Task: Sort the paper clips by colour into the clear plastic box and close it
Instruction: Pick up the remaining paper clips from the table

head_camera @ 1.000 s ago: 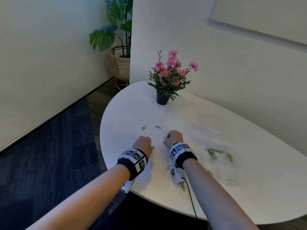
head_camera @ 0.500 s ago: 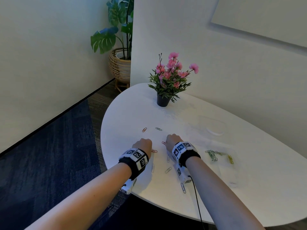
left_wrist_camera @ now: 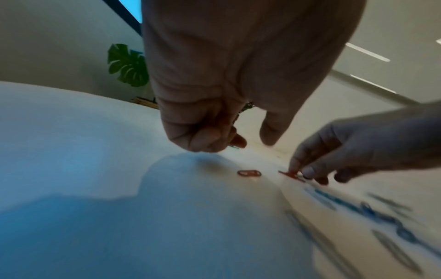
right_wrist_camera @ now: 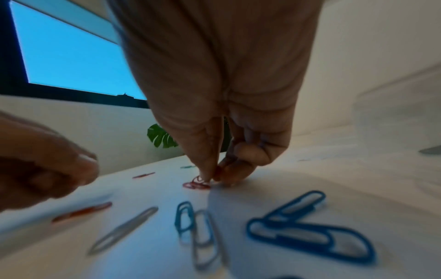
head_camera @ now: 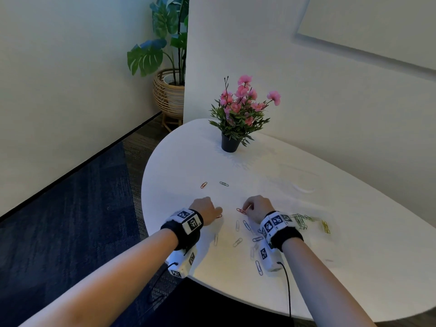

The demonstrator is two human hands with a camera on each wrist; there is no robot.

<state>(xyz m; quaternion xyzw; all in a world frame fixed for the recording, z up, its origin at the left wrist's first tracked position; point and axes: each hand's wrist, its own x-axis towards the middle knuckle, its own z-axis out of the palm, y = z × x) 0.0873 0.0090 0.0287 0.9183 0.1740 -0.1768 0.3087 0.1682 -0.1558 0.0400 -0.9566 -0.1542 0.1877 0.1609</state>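
A rounded white surface [head_camera: 330, 279] stands against a pale wall, above dark blue carpet; at its far side sits a small black pot of pink flowers [head_camera: 238, 114], and in the corner behind it a large leafy plant in a woven basket [head_camera: 168, 93]. The clear plastic box [head_camera: 313, 223] lies open near the right forearm, with green clips [head_camera: 300, 219] in one compartment and yellow clips [head_camera: 326, 226] in the next. The right hand [head_camera: 258, 206] is lowered to the surface, thumb and forefinger closed in a pinch on a small bunch of red clips [right_wrist_camera: 197, 184] that touch the surface. The left hand [head_camera: 206, 208] hovers just above the surface with its fingers curled in; whether it holds anything I cannot tell. A single red clip [left_wrist_camera: 249, 173] lies flat between the two hands. Blue clips [right_wrist_camera: 307, 232] and pale grey ones [right_wrist_camera: 124, 229] are scattered near the right wrist. Farther out, well apart from both hands, lie an orange-red clip [head_camera: 203, 185] and a grey clip [head_camera: 224, 184].
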